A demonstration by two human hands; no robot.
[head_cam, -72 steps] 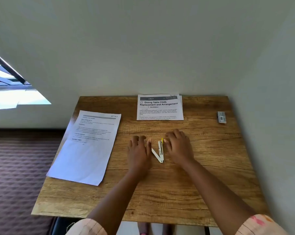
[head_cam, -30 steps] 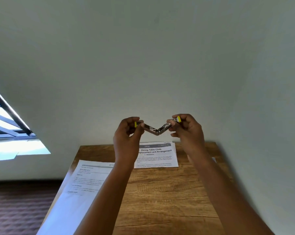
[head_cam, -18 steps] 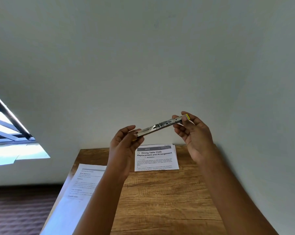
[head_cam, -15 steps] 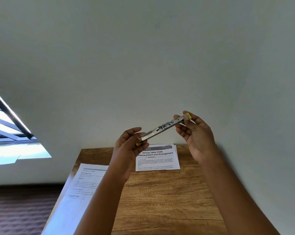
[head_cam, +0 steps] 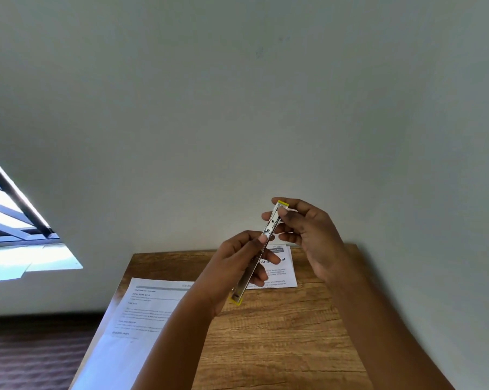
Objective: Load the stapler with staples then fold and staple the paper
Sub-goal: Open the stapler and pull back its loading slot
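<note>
Up above the wooden table [head_cam: 280,327], both hands hold the stapler [head_cam: 268,232], which is swung fully open into one long metal strip with a yellow tip at each end. It stands steeply, leaning a little to the right at the top. The right hand [head_cam: 311,232] pinches the upper end: its thumb lies across the near face just under the top yellow tip and its forefinger curls over from behind, the other fingers loosely bent beside the strip. The left hand [head_cam: 235,266] wraps the lower half, thumb pressed along the near edge and fingers curled round the far side, so that the bottom yellow tip pokes out just below its palm. Beyond the left hand's fingers a printed sheet [head_cam: 282,271] with a bold heading lies flat at the table's far edge, partly hidden by that hand. To the left of the left wrist a second paper [head_cam: 142,313] lies on the table, its near corner overhanging the table's left edge
</note>
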